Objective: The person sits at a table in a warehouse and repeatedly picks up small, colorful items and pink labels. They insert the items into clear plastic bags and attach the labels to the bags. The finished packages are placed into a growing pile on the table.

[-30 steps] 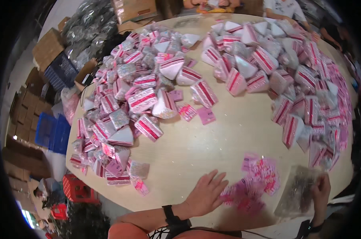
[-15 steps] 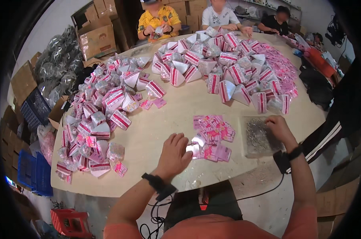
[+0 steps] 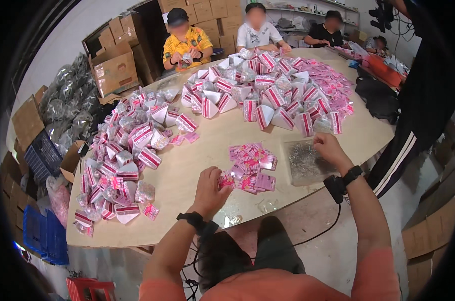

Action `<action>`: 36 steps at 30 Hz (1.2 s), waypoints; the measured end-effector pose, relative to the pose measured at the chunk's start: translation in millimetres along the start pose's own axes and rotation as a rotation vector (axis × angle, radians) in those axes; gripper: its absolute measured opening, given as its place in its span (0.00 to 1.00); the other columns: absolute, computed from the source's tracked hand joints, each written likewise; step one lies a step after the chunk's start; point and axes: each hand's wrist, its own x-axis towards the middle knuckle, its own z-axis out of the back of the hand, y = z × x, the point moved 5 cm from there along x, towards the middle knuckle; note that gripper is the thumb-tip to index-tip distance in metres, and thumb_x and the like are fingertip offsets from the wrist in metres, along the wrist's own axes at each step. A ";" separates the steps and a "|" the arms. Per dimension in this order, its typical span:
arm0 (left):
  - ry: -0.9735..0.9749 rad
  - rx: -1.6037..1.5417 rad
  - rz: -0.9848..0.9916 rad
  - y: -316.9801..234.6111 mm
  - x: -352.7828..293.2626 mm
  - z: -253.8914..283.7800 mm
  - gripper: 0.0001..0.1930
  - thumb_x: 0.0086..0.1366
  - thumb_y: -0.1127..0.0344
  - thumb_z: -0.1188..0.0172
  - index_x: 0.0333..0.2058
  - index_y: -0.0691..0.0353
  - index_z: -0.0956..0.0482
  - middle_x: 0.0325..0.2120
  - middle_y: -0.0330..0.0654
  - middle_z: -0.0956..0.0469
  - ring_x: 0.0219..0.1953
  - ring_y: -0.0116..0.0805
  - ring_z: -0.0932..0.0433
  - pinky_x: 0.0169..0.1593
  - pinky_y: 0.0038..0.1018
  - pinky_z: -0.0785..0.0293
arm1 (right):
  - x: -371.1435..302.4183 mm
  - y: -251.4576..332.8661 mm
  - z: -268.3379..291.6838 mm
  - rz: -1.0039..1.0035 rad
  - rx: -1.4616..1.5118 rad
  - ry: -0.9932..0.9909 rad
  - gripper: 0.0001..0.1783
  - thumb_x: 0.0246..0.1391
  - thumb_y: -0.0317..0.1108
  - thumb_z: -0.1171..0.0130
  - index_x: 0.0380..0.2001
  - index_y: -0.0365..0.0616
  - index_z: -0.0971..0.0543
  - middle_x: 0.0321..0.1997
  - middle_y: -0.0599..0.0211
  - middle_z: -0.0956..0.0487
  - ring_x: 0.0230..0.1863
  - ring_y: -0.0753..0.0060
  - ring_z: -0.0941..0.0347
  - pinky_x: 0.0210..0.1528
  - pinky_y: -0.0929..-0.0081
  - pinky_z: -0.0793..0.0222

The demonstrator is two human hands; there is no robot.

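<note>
My left hand (image 3: 210,189) rests at the left side of a small pile of pink printed cards (image 3: 251,163). Its thumb and fingers are closed on the edge of one pink card (image 3: 226,180). Over the back right corner of a shallow clear tray (image 3: 301,179) is my right hand (image 3: 332,149), fingertips pinched together. Whatever lies between them is too small to make out. Thin, silvery metal pieces (image 3: 307,160) lie loose in the tray, too fine to tell their kind.
Cake-slice-shaped packages (image 3: 137,135) heap up at the left, with another heap (image 3: 262,90) across the back. Loose pink cards (image 3: 327,80) spread at the back right. Several people sit at the far side. Someone in dark striped trousers (image 3: 403,145) stands close on the right. A cable (image 3: 317,236) hangs from my right wrist.
The view has shifted, showing more of the people opposite. My right hand's fingertips have lifted slightly at the tray's back corner. My left hand remains at the left of the card pile.
</note>
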 end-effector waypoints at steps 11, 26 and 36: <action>-0.023 -0.376 0.421 -4.6 -5.1 -4.6 0.13 0.55 0.75 0.43 0.40 0.67 0.31 0.20 0.43 0.28 0.23 0.29 0.29 0.28 0.28 0.32 | 0.7 -7.6 -7.4 -0.001 -0.330 0.056 0.11 0.41 0.21 0.49 0.30 0.36 0.21 0.28 0.52 0.21 0.31 0.59 0.24 0.35 0.66 0.30; -0.118 -0.511 0.441 10.7 -9.4 -13.7 0.07 0.58 0.75 0.46 0.36 0.68 0.31 0.22 0.45 0.28 0.24 0.33 0.29 0.29 0.28 0.32 | -1.0 19.2 -4.4 0.022 0.007 -0.110 0.04 0.49 0.27 0.47 0.26 0.37 0.27 0.18 0.61 0.27 0.18 0.70 0.30 0.23 0.70 0.34; -0.176 -0.793 0.341 24.1 -10.8 -15.8 0.06 0.62 0.75 0.50 0.38 0.68 0.30 0.26 0.39 0.25 0.26 0.23 0.30 0.30 0.22 0.31 | -76.2 92.8 -102.6 -0.147 0.689 0.064 0.04 0.57 0.30 0.50 0.30 0.41 0.29 0.21 0.69 0.26 0.17 0.82 0.32 0.18 0.85 0.37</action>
